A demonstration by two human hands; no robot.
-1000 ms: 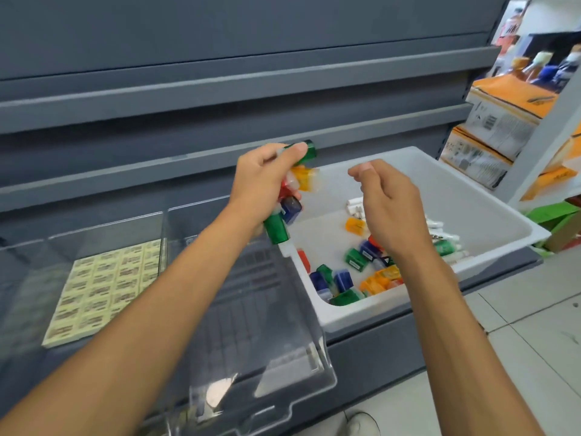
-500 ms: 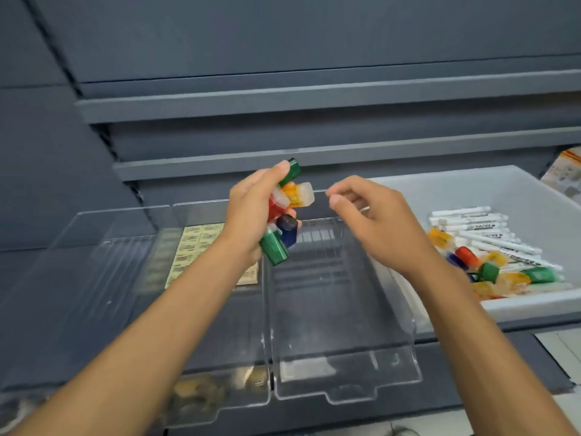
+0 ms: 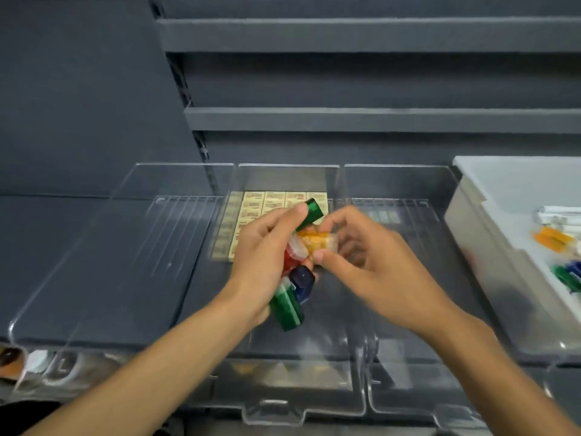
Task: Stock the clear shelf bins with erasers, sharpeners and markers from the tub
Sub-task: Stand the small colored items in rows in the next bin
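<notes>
Now: L hand (image 3: pixel 264 256) grips a bunch of sharpeners (image 3: pixel 287 306) over the clear bin (image 3: pixel 287 177) w/ erasers (image 3: pixel 270 201). R hand (image 3: pixel 371 269) pinches the orange sharpener (image 3: pixel 317 240) on top. Judged light, hard, slick plastic, so pinch across flat sides, one at a time.

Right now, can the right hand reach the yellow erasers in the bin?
Likely yes: the clear plastic bin is open on top and the yellow erasers lie just beyond the right hand, though it pinches an orange sharpener.
</notes>
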